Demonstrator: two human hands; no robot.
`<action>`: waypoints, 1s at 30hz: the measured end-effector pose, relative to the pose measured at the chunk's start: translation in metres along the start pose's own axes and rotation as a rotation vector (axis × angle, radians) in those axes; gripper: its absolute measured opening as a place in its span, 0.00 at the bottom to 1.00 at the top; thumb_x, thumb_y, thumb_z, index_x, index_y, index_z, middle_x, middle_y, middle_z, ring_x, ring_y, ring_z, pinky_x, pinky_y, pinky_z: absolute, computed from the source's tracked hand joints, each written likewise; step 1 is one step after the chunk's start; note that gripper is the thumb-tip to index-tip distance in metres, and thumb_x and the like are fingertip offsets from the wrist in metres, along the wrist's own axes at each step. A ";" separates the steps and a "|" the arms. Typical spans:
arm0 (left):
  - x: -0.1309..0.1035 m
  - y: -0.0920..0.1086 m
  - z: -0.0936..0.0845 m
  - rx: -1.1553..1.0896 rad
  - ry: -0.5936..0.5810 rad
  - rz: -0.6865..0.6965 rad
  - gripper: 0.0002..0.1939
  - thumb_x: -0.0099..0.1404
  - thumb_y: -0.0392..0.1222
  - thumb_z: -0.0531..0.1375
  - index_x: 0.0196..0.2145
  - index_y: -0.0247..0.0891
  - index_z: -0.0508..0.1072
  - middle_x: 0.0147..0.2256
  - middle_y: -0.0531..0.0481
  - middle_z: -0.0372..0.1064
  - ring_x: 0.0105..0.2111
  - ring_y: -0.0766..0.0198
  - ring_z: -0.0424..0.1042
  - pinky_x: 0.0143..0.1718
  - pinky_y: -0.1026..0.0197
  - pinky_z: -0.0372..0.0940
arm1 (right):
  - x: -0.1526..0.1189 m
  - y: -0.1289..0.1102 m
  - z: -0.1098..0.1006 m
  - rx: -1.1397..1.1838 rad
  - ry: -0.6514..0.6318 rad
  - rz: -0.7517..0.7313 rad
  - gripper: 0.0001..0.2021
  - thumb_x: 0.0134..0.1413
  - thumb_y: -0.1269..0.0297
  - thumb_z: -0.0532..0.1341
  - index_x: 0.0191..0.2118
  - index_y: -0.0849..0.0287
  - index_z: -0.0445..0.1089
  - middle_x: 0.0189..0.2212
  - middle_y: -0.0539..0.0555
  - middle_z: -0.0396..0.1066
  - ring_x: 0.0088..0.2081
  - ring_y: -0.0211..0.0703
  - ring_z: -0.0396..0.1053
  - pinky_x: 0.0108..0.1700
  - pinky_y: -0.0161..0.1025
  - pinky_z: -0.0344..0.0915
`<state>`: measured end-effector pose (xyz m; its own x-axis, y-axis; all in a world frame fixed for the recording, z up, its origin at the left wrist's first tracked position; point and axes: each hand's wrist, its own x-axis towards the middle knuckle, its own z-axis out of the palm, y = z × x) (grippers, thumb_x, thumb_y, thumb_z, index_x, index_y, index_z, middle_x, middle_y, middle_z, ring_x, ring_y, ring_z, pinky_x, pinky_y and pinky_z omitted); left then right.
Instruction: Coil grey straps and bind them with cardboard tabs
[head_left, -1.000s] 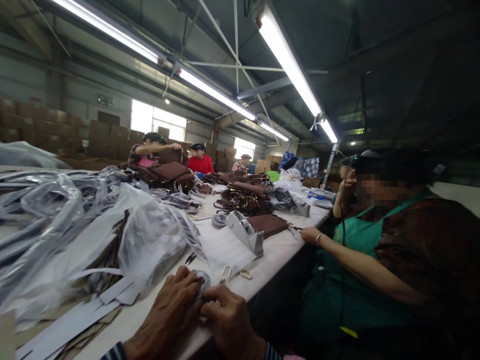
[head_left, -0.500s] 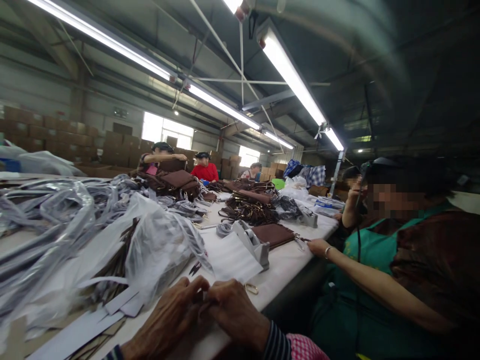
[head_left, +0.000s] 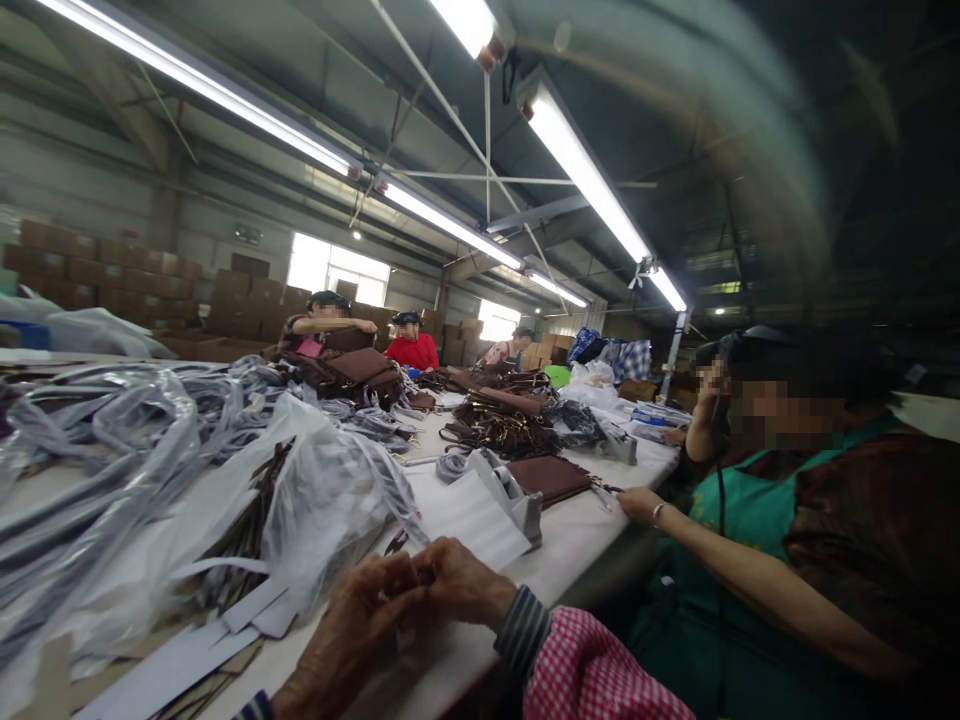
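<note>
My left hand and my right hand meet fingertip to fingertip at the near edge of the white table. Both have curled fingers, and whatever lies between them is hidden. My right sleeve is striped with a pink checked cuff. Just beyond my hands lie a clear plastic bag of dark strips, a white sheet and black scissor handles. A grey tape dispenser stands behind the sheet.
A person in a green apron sits at my right, one hand by a flat brown purse. Grey straps pile at left, white strips lie near me. Brown bags heap mid-table; other people work across it.
My view has tilted up and my right arm has come further in, showing its sleeve. The grey roll seen between my hands a second ago is no longer visible.
</note>
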<state>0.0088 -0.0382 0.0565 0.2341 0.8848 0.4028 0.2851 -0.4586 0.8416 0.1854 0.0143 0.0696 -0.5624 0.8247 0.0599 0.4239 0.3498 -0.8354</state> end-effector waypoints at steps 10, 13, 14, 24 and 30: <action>0.007 -0.002 -0.045 0.538 -0.397 0.157 0.12 0.62 0.52 0.69 0.41 0.47 0.82 0.56 0.45 0.67 0.57 0.42 0.63 0.56 0.44 0.61 | -0.003 -0.001 0.001 0.197 -0.048 0.066 0.09 0.35 0.65 0.73 0.26 0.64 0.78 0.21 0.49 0.73 0.24 0.35 0.66 0.27 0.32 0.60; -0.001 -0.004 -0.034 0.526 -0.392 0.165 0.15 0.65 0.52 0.67 0.48 0.50 0.82 0.60 0.44 0.65 0.61 0.39 0.60 0.59 0.41 0.60 | -0.006 -0.005 0.000 0.201 -0.049 0.056 0.08 0.35 0.66 0.71 0.26 0.64 0.79 0.21 0.50 0.74 0.24 0.35 0.66 0.28 0.33 0.61; -0.003 -0.004 -0.030 0.493 -0.379 0.183 0.15 0.66 0.51 0.66 0.49 0.49 0.81 0.60 0.43 0.65 0.61 0.40 0.60 0.60 0.42 0.60 | -0.006 -0.006 0.000 0.198 -0.046 0.051 0.08 0.36 0.66 0.71 0.26 0.64 0.80 0.21 0.50 0.74 0.24 0.35 0.66 0.29 0.33 0.62; -0.003 -0.004 -0.020 0.350 -0.256 0.184 0.08 0.66 0.46 0.64 0.35 0.43 0.83 0.52 0.46 0.74 0.53 0.47 0.67 0.54 0.49 0.63 | -0.015 -0.020 0.005 0.096 0.009 -0.002 0.03 0.40 0.70 0.68 0.25 0.63 0.78 0.23 0.49 0.75 0.27 0.38 0.68 0.30 0.33 0.62; -0.004 -0.010 -0.016 0.296 -0.220 0.172 0.06 0.62 0.42 0.65 0.35 0.43 0.83 0.52 0.46 0.74 0.54 0.47 0.66 0.56 0.48 0.61 | -0.011 -0.020 0.007 -0.036 0.030 -0.063 0.04 0.39 0.76 0.67 0.24 0.61 0.76 0.23 0.46 0.72 0.28 0.36 0.67 0.31 0.31 0.60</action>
<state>-0.0093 -0.0356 0.0522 0.4859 0.7692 0.4150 0.4726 -0.6307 0.6156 0.1777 -0.0049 0.0819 -0.5674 0.8134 0.1284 0.4142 0.4167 -0.8092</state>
